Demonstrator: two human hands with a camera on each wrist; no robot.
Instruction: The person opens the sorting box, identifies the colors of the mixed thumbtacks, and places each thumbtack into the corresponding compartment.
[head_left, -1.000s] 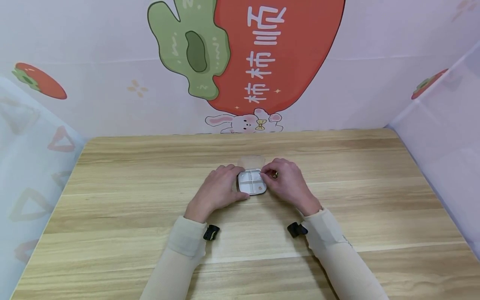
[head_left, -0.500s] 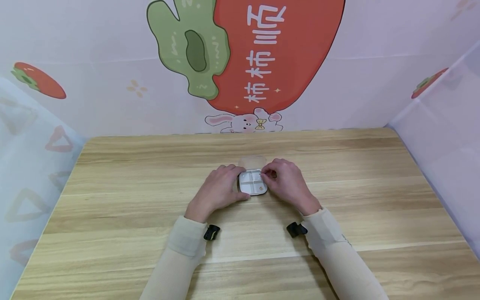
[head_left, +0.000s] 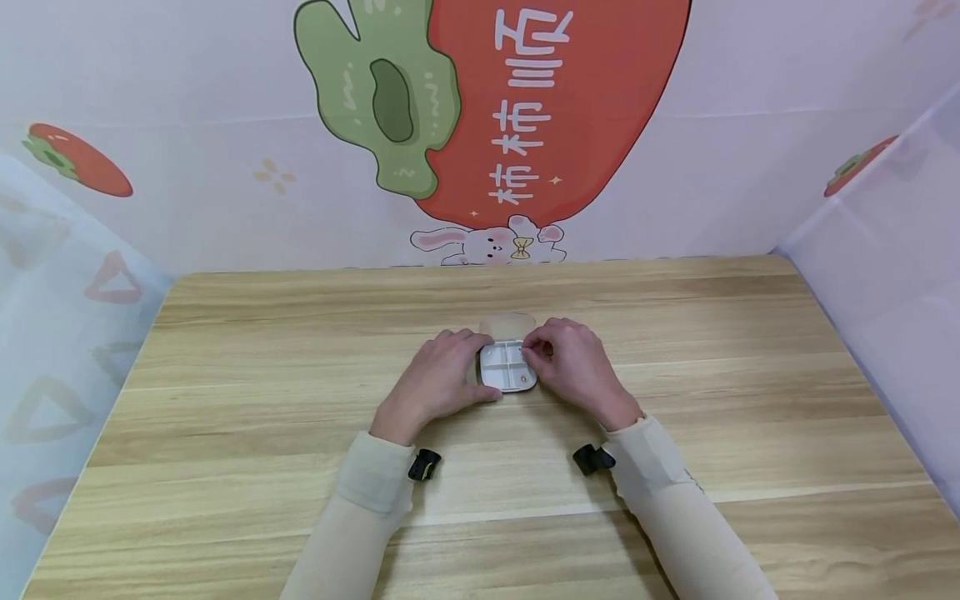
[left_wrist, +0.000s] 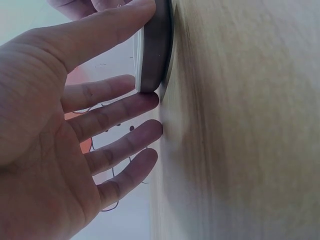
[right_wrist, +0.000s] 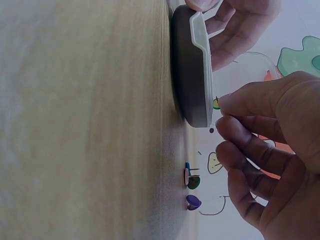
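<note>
A small pill box (head_left: 494,379) with a dark body and white inside lies open on the table, divided into four-way sections by a cross-shaped wall. My left hand (head_left: 435,379) holds it at the left, thumb on the near edge and index finger at the far edge. My right hand (head_left: 573,362) is over the right rim, thumb and index finger together above the far right section. In the right wrist view, a yellow-green thumbtack (right_wrist: 216,103) shows at these fingertips, mostly hidden. A tiny gold-orange piece (head_left: 522,379) sits in the near right section.
Behind the box lies its see-through lid (head_left: 507,325), folded back. Past the right hand, the right wrist view has a purple thumbtack (right_wrist: 193,202), a green thumbtack (right_wrist: 194,182) and pink and blue ones on the wooden table (head_left: 262,417). A printed cloth (head_left: 225,208) hangs behind.
The pill box has shifted very slightly to the right along with the left fingertips. The right hand stays at the far right section, almost still.
</note>
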